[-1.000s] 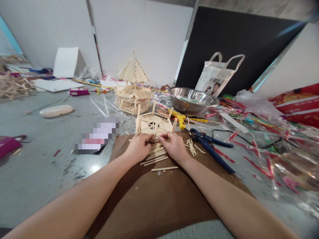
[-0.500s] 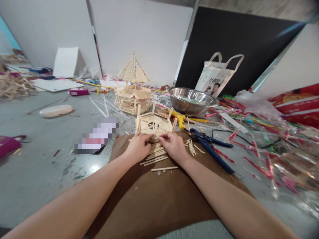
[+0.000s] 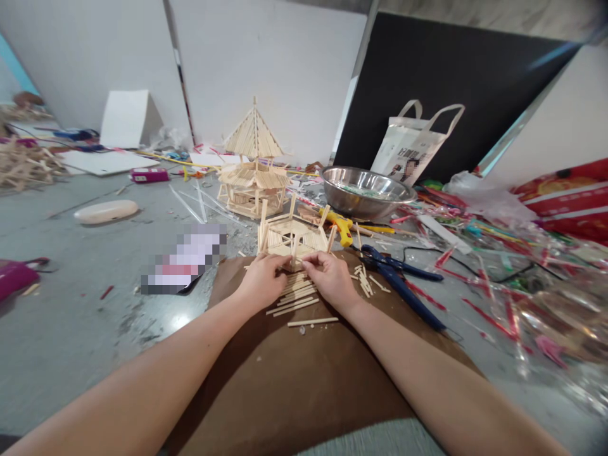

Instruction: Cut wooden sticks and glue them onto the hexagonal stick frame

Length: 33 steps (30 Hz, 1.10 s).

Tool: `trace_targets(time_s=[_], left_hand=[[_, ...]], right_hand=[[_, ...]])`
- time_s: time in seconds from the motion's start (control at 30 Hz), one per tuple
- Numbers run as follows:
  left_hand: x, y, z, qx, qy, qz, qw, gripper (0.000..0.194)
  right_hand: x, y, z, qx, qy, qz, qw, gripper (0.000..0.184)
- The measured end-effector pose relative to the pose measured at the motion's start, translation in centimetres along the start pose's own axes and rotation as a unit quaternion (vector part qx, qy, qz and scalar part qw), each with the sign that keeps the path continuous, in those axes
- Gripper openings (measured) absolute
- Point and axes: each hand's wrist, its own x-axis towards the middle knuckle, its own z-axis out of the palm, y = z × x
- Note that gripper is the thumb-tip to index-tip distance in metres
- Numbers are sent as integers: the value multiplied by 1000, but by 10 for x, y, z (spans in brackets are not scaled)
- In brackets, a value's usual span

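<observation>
My left hand (image 3: 262,282) and my right hand (image 3: 330,278) meet at the near edge of a small unfinished stick frame (image 3: 292,235) on the floor. Between their fingertips they pinch a thin wooden stick (image 3: 294,260) lying across that edge. Under the hands, several loose sticks (image 3: 297,292) rest on a brown board (image 3: 289,367). One single stick (image 3: 312,322) lies nearer to me. A finished stick pagoda (image 3: 254,166) stands behind the frame.
Blue-handled scissors (image 3: 401,282) and a yellow glue gun (image 3: 342,226) lie right of the frame. A steel bowl (image 3: 367,190), a white tote bag (image 3: 412,144) and a litter of plastic wrappers (image 3: 513,266) fill the right. A pale oval object (image 3: 106,211) lies left.
</observation>
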Motion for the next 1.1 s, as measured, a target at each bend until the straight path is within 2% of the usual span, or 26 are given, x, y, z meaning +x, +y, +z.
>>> trace_targets(time_s=[0.47, 1.1], left_hand=[[1, 1, -2, -11, -8, 1, 1000, 37], [1, -1, 1, -7, 3, 4, 1000, 40]], right_hand=[[0, 2, 1, 2, 6, -18, 1000, 14], [-1, 5, -1, 40, 24, 7, 999, 15]])
